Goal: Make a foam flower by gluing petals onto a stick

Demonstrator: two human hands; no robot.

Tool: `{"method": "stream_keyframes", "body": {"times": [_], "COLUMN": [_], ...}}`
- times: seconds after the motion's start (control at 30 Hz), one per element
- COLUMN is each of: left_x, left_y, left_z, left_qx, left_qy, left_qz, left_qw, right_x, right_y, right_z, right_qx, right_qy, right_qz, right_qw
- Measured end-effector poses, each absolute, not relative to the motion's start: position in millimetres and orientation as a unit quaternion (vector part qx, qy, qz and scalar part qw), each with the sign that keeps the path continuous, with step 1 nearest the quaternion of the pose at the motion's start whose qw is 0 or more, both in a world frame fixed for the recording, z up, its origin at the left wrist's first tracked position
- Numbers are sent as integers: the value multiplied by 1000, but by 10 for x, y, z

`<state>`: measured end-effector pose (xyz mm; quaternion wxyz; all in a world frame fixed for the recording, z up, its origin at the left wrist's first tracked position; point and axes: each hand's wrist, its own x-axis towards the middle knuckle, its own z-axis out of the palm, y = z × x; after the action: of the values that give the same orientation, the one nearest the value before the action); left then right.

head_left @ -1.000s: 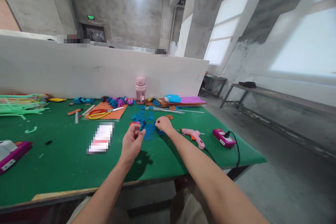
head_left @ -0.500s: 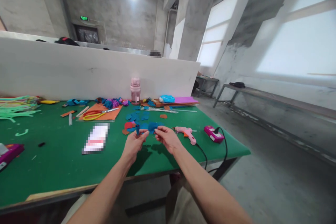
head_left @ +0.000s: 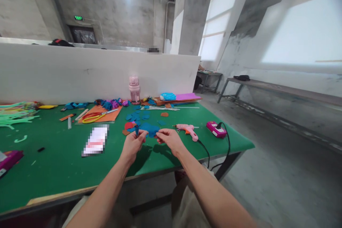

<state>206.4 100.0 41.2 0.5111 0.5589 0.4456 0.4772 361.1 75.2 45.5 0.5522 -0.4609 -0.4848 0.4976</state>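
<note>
My left hand (head_left: 133, 144) is closed in a pinch on a small dark-blue rolled piece (head_left: 137, 130), which stands upright from the fingertips. Beside it, my right hand (head_left: 171, 140) pinches the edge of a flat blue cut piece (head_left: 153, 131); it looks like felt or paper. The fingertips of the two hands are a short way apart. Behind them lie several loose blue cut pieces (head_left: 133, 116) and a red piece (head_left: 128, 125). A pink hot glue gun (head_left: 187, 130) rests to the right of my right hand, its nozzle toward the hand.
At the right a magenta power socket block (head_left: 216, 129) has a black cord (head_left: 230, 146) hanging past the table edge. Scissors with yellow and red handles (head_left: 93, 118) lie on orange sheets. A pink bottle (head_left: 134, 89) stands by the white partition (head_left: 107, 67).
The view has shifted slightly. The blue piece in my right hand has tilted lower and now lies close over the loose pieces. Both hands keep their pinch.
</note>
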Motion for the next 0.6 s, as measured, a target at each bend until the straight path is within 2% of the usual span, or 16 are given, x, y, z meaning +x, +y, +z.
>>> {"method": "stream_keyframes", "body": {"times": [0.13,0.4,0.6], "left_x": [2065,2049,2060], "left_y": [1005,1007,989], "left_z": [382,388,400], "left_qx": [563,567,582], "left_qy": [462,464,456], "left_qz": [470,472,457], "left_qw": [499,490,495], "right_x": [3575,3595,3588], "right_y": [753,754,762], "right_z": [445,490,466], "right_qx": [-461,-435,-445], "right_qy": [-496,-476,-493], "right_qz": [472,529,482], "right_qw": [564,552,571]}}
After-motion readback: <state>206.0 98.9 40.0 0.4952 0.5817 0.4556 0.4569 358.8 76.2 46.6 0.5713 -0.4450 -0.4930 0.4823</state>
